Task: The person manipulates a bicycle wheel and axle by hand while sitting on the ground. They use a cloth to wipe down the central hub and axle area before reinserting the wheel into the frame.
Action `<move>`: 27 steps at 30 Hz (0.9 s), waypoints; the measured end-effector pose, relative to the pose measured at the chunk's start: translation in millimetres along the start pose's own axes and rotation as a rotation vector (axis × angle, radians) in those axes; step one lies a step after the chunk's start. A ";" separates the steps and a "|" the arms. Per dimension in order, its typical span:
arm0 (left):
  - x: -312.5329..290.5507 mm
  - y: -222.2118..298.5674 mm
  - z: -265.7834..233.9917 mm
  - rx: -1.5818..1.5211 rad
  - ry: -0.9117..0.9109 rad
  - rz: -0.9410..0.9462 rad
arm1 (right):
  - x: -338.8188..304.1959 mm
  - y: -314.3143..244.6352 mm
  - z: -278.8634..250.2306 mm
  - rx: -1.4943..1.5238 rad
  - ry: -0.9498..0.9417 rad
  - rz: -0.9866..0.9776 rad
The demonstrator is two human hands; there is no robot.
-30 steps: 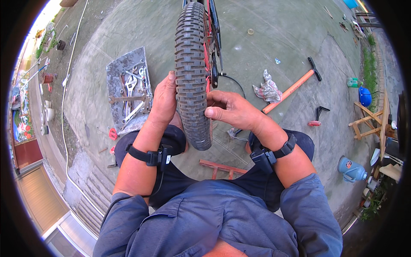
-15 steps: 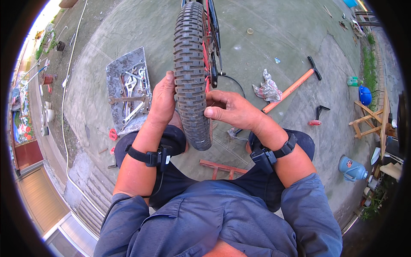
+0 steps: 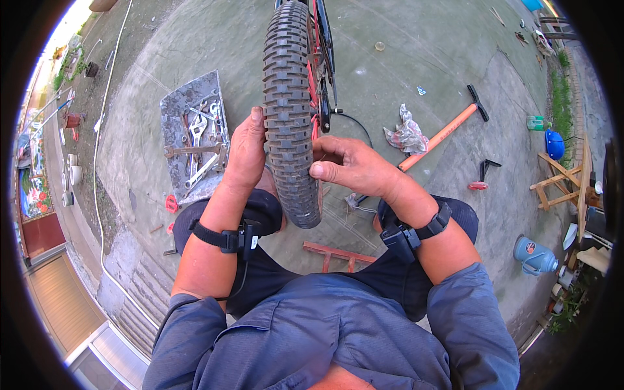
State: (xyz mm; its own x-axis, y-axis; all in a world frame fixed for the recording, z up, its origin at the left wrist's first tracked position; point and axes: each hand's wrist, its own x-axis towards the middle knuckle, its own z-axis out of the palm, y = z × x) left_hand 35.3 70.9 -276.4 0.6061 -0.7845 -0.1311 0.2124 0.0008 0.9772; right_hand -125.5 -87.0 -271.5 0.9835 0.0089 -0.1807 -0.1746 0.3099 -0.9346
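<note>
Both my hands clasp the knobby tyre (image 3: 289, 110): left hand (image 3: 246, 153) flat against its side, right hand (image 3: 348, 166) pinching its edge.

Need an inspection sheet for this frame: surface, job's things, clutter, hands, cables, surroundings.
Surface: grey concrete floor, stained and scuffed.
Job's things: knobby black tyre on a red-framed bike, upright between the person's knees.
Clutter: metal tray of wrenches at left; rag; orange-handled hammer; blue jug at right.
Hands: left hand flat against the tyre's left side; right hand gripping its right edge, thumb on the tread.
Cables: black bike cable looping by the wheel; white hose along the floor's left edge.
Surroundings: wooden stool and grass at right.
</note>
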 end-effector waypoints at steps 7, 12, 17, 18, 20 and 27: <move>0.9 -1.2 1.2 0.046 0.021 0.029 | 0.2 0.4 0.0 0.007 -0.002 0.008; 0.6 -1.5 -0.2 0.052 0.011 0.027 | -0.2 -2.3 0.8 0.007 -0.004 0.008; 1.3 -2.7 0.0 0.030 0.017 0.029 | 0.5 0.0 -0.2 0.003 -0.008 0.007; 1.4 -3.4 0.0 0.025 0.020 0.028 | 0.2 -1.8 0.3 0.002 -0.009 0.010; 1.3 -2.7 0.3 0.007 0.016 0.018 | 0.1 -3.3 0.5 0.010 -0.012 0.009; 0.8 -1.5 -0.6 -0.020 0.004 -0.004 | 0.9 -1.4 0.2 0.020 -0.013 0.001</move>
State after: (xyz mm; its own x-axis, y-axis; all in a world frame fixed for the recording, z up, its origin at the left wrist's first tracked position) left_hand 35.9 70.5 -278.0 0.6082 -0.7821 -0.1357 0.2301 0.0101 0.9731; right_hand -124.3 -87.3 -270.3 0.9839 0.0218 -0.1771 -0.1744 0.3289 -0.9281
